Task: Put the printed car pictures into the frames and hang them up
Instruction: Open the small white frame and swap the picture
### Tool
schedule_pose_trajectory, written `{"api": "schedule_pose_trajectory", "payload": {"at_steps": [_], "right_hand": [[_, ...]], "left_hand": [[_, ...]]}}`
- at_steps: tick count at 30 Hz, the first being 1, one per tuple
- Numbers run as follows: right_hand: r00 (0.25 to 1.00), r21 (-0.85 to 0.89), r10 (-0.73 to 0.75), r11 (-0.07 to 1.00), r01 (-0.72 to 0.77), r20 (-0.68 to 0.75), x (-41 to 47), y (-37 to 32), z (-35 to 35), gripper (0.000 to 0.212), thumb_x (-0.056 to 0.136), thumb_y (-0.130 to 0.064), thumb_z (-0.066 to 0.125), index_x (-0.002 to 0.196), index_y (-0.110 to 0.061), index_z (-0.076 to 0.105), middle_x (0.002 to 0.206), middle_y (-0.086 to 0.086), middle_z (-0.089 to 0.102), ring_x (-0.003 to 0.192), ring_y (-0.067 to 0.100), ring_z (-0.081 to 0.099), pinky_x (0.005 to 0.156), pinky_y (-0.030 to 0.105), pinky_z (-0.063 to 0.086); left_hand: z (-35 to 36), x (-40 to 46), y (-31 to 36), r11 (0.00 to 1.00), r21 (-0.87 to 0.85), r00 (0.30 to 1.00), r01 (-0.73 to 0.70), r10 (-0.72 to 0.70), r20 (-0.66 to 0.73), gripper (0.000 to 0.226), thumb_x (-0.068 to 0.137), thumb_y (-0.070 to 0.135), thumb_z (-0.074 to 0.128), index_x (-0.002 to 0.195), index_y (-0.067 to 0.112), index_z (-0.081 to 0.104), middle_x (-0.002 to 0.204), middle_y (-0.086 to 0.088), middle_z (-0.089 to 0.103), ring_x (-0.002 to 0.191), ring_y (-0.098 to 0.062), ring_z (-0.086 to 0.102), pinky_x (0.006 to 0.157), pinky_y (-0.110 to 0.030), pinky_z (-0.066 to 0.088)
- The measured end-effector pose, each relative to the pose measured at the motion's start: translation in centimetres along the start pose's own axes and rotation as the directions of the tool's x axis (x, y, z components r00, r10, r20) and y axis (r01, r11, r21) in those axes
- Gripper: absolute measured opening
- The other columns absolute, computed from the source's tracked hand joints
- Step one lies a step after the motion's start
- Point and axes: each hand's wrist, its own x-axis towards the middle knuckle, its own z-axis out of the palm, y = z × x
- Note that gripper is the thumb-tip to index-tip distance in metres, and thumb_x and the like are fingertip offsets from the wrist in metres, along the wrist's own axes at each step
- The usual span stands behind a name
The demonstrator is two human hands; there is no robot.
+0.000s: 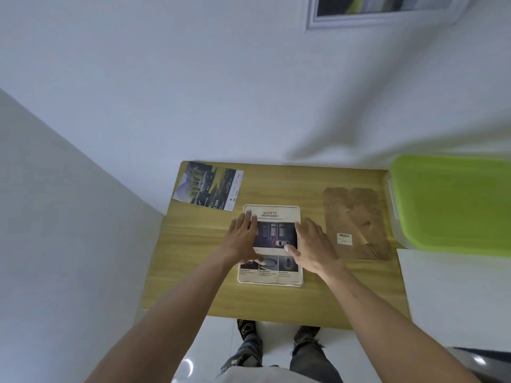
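A white picture frame (270,280) lies flat in the middle of the wooden table (193,272), with a printed car picture headed "SAFETY" (272,233) lying in it. My left hand (243,239) rests flat on the print's left side, fingers straight. My right hand (312,247) lies flat at the frame's right edge, its thumb pressing on the print. A second car print (208,186), showing a car in green hills, lies at the table's far left corner. A framed picture (381,9) hangs on the wall above.
A brown backing board (356,217) with a white label lies right of the frame. A plastic box with a green lid (453,203) stands at the far right. White walls close in behind and to the left. My feet show below the table's near edge.
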Motion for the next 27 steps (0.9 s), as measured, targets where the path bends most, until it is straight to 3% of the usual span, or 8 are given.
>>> {"api": "schedule_pose_trajectory", "payload": {"at_steps": [4, 11, 19, 21, 23, 25, 27], "right_hand": [[0.997, -0.026, 0.056, 0.998, -0.055, 0.047, -0.4, -1.6, 1.5, 0.086, 0.099, -0.058, 0.042, 0.159, -0.008, 0.007, 0.166, 0.017, 0.000, 0.154, 0.031, 0.004, 0.123, 0.041, 0.016], [0.987, 0.109, 0.132, 0.984, -0.142, 0.093, -0.5, -3.5, 1.7, 0.073, 0.100, -0.053, 0.043, 0.159, -0.017, 0.018, 0.166, 0.015, -0.007, 0.154, 0.032, 0.001, 0.123, 0.044, 0.016], [0.983, 0.221, 0.183, 0.958, -0.184, 0.027, -0.1, -3.7, 1.3, 0.065, 0.097, -0.043, 0.053, 0.153, -0.020, 0.029, 0.158, 0.008, 0.019, 0.144, 0.030, 0.026, 0.113, 0.046, 0.037], [0.981, 0.252, 0.194, 0.949, -0.192, 0.020, 0.1, -3.6, 0.8, 0.064, 0.096, -0.041, 0.055, 0.152, -0.021, 0.031, 0.155, 0.008, 0.023, 0.139, 0.029, 0.032, 0.109, 0.047, 0.041], [0.979, 0.263, 0.202, 0.944, -0.201, 0.022, 0.4, -3.7, 0.1, 0.064, 0.097, -0.038, 0.055, 0.153, -0.020, 0.029, 0.156, 0.009, 0.022, 0.140, 0.030, 0.031, 0.109, 0.046, 0.041], [0.977, 0.276, 0.210, 0.938, -0.210, 0.029, 0.9, -3.9, -0.7, 0.065, 0.099, -0.036, 0.054, 0.155, -0.019, 0.026, 0.160, 0.009, 0.018, 0.145, 0.030, 0.025, 0.112, 0.046, 0.037], [0.980, 0.294, 0.200, 0.936, -0.196, 0.018, 1.5, -4.2, -1.7, 0.064, 0.100, -0.035, 0.054, 0.156, -0.020, 0.026, 0.161, 0.008, 0.017, 0.147, 0.029, 0.023, 0.114, 0.046, 0.033]], "left_hand": [[1.4, -0.2, -1.0, 0.997, 0.075, 0.998, -0.020, 0.016, 0.053, 0.138, 0.067, 0.060, 0.077, 0.152, 0.004, -0.017, 0.160, -0.014, -0.021, 0.147, -0.027, -0.022, 0.119, -0.046, -0.013], [2.3, -0.5, -1.0, 0.997, 0.031, 0.995, -0.073, 0.075, -0.060, 0.121, 0.072, 0.050, 0.078, 0.156, 0.010, 0.000, 0.164, -0.009, -0.003, 0.151, -0.020, -0.010, 0.118, -0.045, -0.015], [2.3, -1.4, -1.5, 0.921, -0.375, 0.986, -0.107, 0.051, -0.156, 0.091, 0.081, 0.019, 0.074, 0.155, 0.019, 0.020, 0.163, -0.001, 0.012, 0.151, -0.014, 0.006, 0.121, -0.040, -0.009], [1.9, -2.0, -1.5, 0.826, -0.552, 0.985, -0.119, 0.029, -0.169, 0.087, 0.080, 0.009, 0.072, 0.153, 0.019, 0.027, 0.162, 0.001, 0.019, 0.148, -0.014, 0.017, 0.123, -0.043, 0.001], [1.6, -2.3, -1.7, 0.702, -0.698, 0.980, -0.143, 0.003, -0.198, 0.086, 0.077, -0.004, 0.066, 0.152, 0.021, 0.033, 0.160, 0.006, 0.022, 0.145, -0.016, 0.028, 0.118, -0.043, 0.029], [1.3, -2.3, -2.0, 0.609, -0.777, 0.973, -0.160, -0.034, -0.227, 0.090, 0.074, -0.014, 0.059, 0.152, 0.022, 0.033, 0.162, 0.007, 0.017, 0.140, -0.020, 0.039, 0.100, -0.035, 0.051], [0.9, -2.3, -2.4, 0.523, -0.842, 0.975, -0.132, -0.086, -0.206, 0.093, 0.074, -0.016, 0.058, 0.152, 0.027, 0.031, 0.162, -0.002, 0.018, 0.124, -0.022, 0.057, 0.081, -0.035, 0.061]]}}
